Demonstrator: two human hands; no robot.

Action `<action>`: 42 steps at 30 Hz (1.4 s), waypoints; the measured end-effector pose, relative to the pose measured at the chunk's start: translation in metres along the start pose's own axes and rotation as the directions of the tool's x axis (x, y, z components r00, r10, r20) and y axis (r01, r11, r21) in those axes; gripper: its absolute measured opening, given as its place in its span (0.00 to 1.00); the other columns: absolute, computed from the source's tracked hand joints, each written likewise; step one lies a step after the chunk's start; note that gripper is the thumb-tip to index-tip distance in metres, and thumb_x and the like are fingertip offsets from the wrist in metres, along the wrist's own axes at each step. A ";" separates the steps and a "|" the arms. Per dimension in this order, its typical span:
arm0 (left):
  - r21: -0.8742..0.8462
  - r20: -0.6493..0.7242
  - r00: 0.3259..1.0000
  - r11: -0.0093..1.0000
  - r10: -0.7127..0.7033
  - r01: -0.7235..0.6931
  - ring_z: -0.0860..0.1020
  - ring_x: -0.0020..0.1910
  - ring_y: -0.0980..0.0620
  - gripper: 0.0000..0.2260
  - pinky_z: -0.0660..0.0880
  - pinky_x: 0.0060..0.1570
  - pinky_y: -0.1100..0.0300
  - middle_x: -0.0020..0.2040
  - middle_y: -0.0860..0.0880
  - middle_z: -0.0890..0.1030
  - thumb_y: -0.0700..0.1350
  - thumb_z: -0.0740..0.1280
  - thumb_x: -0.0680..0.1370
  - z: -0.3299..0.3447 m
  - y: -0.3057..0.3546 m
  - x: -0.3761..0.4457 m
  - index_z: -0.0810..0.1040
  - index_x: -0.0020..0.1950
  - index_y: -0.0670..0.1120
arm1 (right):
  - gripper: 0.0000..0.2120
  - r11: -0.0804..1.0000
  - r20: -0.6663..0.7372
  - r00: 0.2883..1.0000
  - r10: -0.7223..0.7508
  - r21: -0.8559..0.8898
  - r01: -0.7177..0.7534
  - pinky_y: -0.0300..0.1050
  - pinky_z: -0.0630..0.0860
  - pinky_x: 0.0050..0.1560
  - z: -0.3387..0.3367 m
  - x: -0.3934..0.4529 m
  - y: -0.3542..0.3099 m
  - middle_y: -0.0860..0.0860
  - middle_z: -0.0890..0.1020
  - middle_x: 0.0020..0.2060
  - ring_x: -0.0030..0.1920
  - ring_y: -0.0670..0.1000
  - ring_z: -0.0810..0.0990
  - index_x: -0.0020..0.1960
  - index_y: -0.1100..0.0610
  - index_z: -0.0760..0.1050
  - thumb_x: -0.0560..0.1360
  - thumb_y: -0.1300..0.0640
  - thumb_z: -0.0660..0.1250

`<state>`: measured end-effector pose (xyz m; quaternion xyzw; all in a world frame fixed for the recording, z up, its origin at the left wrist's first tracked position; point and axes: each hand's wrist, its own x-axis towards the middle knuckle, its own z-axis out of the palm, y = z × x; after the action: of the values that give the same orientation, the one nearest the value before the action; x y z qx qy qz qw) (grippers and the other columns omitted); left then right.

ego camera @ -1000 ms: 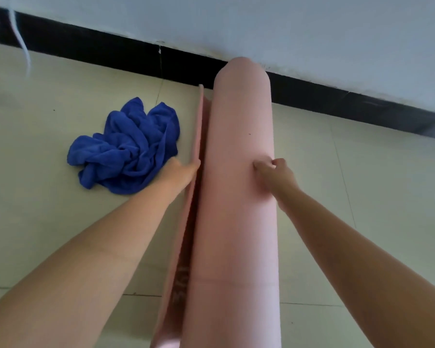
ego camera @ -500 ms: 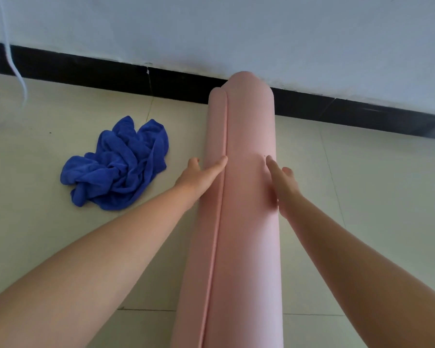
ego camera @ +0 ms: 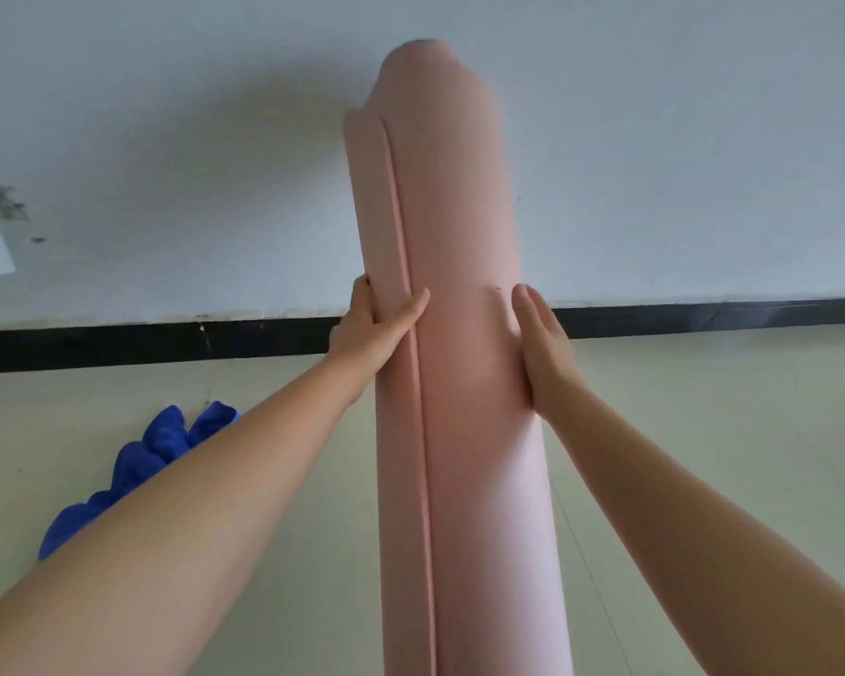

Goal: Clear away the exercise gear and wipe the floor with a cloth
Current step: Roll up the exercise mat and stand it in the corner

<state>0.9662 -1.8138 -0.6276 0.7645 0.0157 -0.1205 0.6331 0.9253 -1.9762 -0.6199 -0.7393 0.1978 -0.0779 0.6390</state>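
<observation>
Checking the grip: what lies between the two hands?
The rolled pink mat, pressed between the left hand and right hand, in the head view.

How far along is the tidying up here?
Done: the pink mat looks fully rolled, its loose edge lying flat along the roll. In hand: the left hand and right hand hold it from either side, not yet put away. Left: the blue cloth lies crumpled on the floor, so wiping seems not begun.

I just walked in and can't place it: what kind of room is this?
Probably a plain indoor room used for exercise: a tiled floor, a pale wall with a black baseboard, and a rolled pink exercise mat. A blue cloth lies on the floor.
</observation>
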 end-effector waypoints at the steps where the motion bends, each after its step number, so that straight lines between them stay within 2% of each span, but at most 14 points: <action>1: -0.036 -0.009 1.000 0.999 0.014 -0.014 0.74 0.62 0.47 0.28 0.70 0.63 0.53 0.57 0.50 0.74 0.64 0.61 0.74 0.003 0.013 0.000 0.59 0.69 0.53 | 0.23 0.999 -0.028 0.999 -0.037 -0.010 0.037 0.42 0.65 0.63 -0.005 0.002 -0.009 0.50 0.68 0.66 0.58 0.47 0.69 0.69 0.49 0.65 0.77 0.41 0.56; 4: -0.005 -0.072 0.995 0.997 0.076 -0.076 0.74 0.53 0.49 0.21 0.71 0.51 0.59 0.58 0.48 0.67 0.61 0.57 0.77 0.012 0.044 -0.007 0.60 0.65 0.51 | 0.18 0.995 -0.144 0.986 -0.085 0.043 0.092 0.39 0.67 0.47 -0.017 0.016 -0.032 0.52 0.70 0.53 0.51 0.50 0.68 0.58 0.55 0.68 0.79 0.43 0.54; 8: 0.203 -0.071 0.969 0.955 0.235 -0.217 0.67 0.69 0.48 0.30 0.66 0.66 0.55 0.72 0.48 0.58 0.59 0.57 0.78 0.017 0.067 -0.011 0.47 0.76 0.58 | 0.24 0.987 -0.217 0.975 -0.038 0.145 0.071 0.45 0.66 0.48 -0.033 0.030 -0.054 0.50 0.69 0.42 0.47 0.52 0.69 0.57 0.62 0.66 0.79 0.41 0.49; 10: 0.220 -0.048 0.952 0.932 0.304 -0.286 0.68 0.66 0.50 0.27 0.66 0.59 0.61 0.69 0.49 0.63 0.57 0.58 0.79 0.018 0.075 -0.014 0.52 0.75 0.56 | 0.20 0.979 -0.222 0.972 -0.074 0.171 0.114 0.50 0.68 0.58 -0.040 0.029 -0.065 0.51 0.70 0.46 0.54 0.54 0.70 0.51 0.57 0.66 0.80 0.42 0.46; 12: 0.143 -0.116 0.928 0.930 0.355 -0.338 0.70 0.58 0.52 0.16 0.68 0.52 0.71 0.61 0.50 0.66 0.56 0.59 0.78 0.020 0.089 -0.018 0.67 0.64 0.52 | 0.16 0.955 -0.250 0.955 -0.158 0.209 0.212 0.50 0.68 0.63 -0.049 0.024 -0.087 0.49 0.72 0.43 0.54 0.53 0.71 0.46 0.54 0.66 0.81 0.45 0.45; 14: 0.123 -0.202 0.902 0.924 0.380 -0.362 0.73 0.54 0.52 0.11 0.72 0.48 0.70 0.57 0.50 0.69 0.56 0.58 0.78 0.019 0.114 -0.022 0.68 0.52 0.50 | 0.16 0.920 -0.270 0.934 -0.233 0.250 0.302 0.46 0.71 0.57 -0.061 0.021 -0.119 0.48 0.72 0.40 0.49 0.50 0.73 0.51 0.54 0.66 0.81 0.45 0.45; 15: 0.133 -0.235 0.895 0.925 0.379 -0.357 0.75 0.53 0.49 0.15 0.75 0.52 0.63 0.56 0.49 0.71 0.59 0.57 0.78 0.017 0.128 -0.021 0.67 0.54 0.49 | 0.18 0.915 -0.263 0.930 -0.256 0.245 0.321 0.44 0.72 0.51 -0.069 0.020 -0.137 0.47 0.72 0.40 0.46 0.49 0.74 0.56 0.55 0.66 0.81 0.44 0.45; 17: 0.159 -0.277 0.902 0.941 0.331 -0.297 0.78 0.53 0.45 0.22 0.76 0.55 0.51 0.51 0.51 0.73 0.62 0.53 0.78 0.015 0.158 -0.022 0.63 0.64 0.48 | 0.21 0.941 -0.208 0.944 -0.255 0.174 0.292 0.42 0.72 0.43 -0.082 0.023 -0.169 0.48 0.72 0.39 0.42 0.48 0.74 0.60 0.54 0.66 0.79 0.40 0.46; 19: 0.220 -0.245 0.938 0.957 0.243 -0.190 0.79 0.50 0.44 0.27 0.78 0.47 0.54 0.46 0.52 0.73 0.65 0.51 0.77 0.014 0.186 -0.021 0.62 0.69 0.49 | 0.24 0.983 -0.117 0.977 -0.176 0.032 0.181 0.43 0.72 0.39 -0.094 0.025 -0.198 0.49 0.71 0.37 0.41 0.50 0.74 0.55 0.54 0.68 0.77 0.36 0.48; 23: 0.383 -0.033 0.991 0.914 -0.129 0.132 0.81 0.45 0.44 0.41 0.77 0.41 0.58 0.58 0.47 0.76 0.75 0.47 0.69 0.006 0.236 -0.024 0.70 0.66 0.47 | 0.30 0.927 0.099 0.987 0.130 -0.366 -0.085 0.48 0.75 0.47 -0.104 0.021 -0.243 0.53 0.77 0.42 0.48 0.57 0.78 0.55 0.59 0.73 0.72 0.33 0.56; 27: 0.514 0.053 0.927 0.806 -0.371 0.293 0.79 0.47 0.42 0.32 0.76 0.48 0.55 0.57 0.43 0.77 0.67 0.55 0.74 0.021 0.270 -0.035 0.70 0.67 0.44 | 0.18 0.782 0.049 0.978 0.204 -0.609 -0.132 0.49 0.74 0.49 -0.108 0.011 -0.252 0.53 0.75 0.43 0.52 0.58 0.77 0.57 0.60 0.69 0.76 0.47 0.57; 31: 0.711 -0.009 0.935 0.655 -0.356 0.256 0.77 0.53 0.42 0.26 0.76 0.49 0.53 0.59 0.43 0.74 0.56 0.58 0.76 0.051 0.263 -0.052 0.60 0.69 0.43 | 0.28 0.631 -0.041 0.969 0.242 -0.752 -0.190 0.49 0.70 0.54 -0.117 -0.009 -0.230 0.61 0.70 0.61 0.60 0.62 0.72 0.67 0.62 0.60 0.76 0.44 0.58; 36: 0.806 -0.048 0.941 0.543 -0.336 0.236 0.75 0.57 0.40 0.26 0.72 0.47 0.52 0.63 0.40 0.71 0.55 0.60 0.78 0.076 0.254 -0.075 0.57 0.69 0.43 | 0.35 0.500 -0.088 0.949 0.302 -0.833 -0.236 0.47 0.69 0.43 -0.128 -0.040 -0.211 0.59 0.71 0.59 0.56 0.60 0.76 0.70 0.60 0.54 0.74 0.39 0.61; 42: 0.877 -0.046 0.918 0.424 -0.394 0.226 0.70 0.63 0.40 0.23 0.71 0.57 0.50 0.66 0.39 0.68 0.49 0.61 0.79 0.089 0.261 -0.139 0.60 0.67 0.38 | 0.20 0.354 -0.134 0.917 0.376 -0.894 -0.276 0.49 0.65 0.58 -0.160 -0.099 -0.207 0.57 0.76 0.58 0.61 0.58 0.72 0.61 0.60 0.63 0.75 0.51 0.61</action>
<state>0.8626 -1.9337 -0.3627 0.9480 0.0407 -0.2896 0.1256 0.8165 -2.0620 -0.3769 -0.9120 0.3204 0.2031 0.1558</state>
